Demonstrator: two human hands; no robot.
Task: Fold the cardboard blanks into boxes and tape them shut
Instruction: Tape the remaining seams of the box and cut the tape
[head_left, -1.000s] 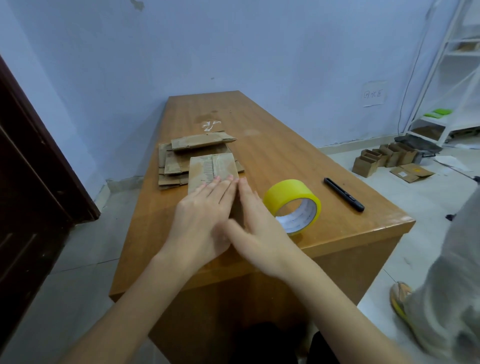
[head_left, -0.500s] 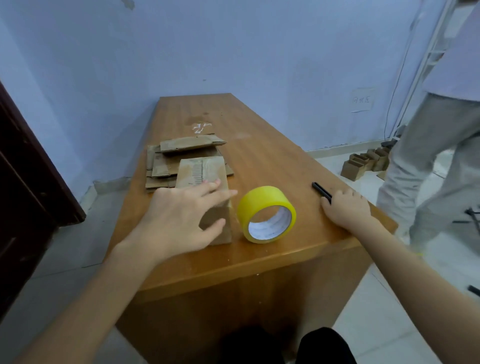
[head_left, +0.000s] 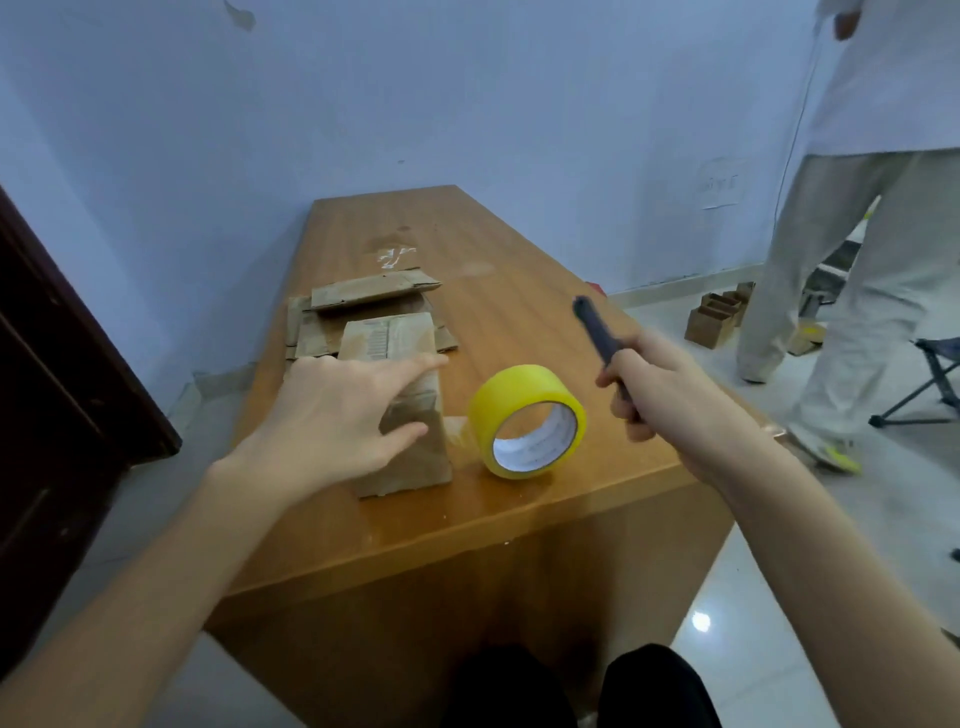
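- wooden table, long, glossy top
- folded cardboard box at the near edge
- yellow tape roll on edge, just beside the box at its 3 o'clock
- flat cardboard blanks stacked at the box's 12 o'clock
- pale smear beyond the stack

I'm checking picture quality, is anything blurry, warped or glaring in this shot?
Head view: the dark cutter in the right hand is smeared by motion; the wide lens bends the table edges; a bright glare spot sits on the floor tile; the tape roll and box look sharp.
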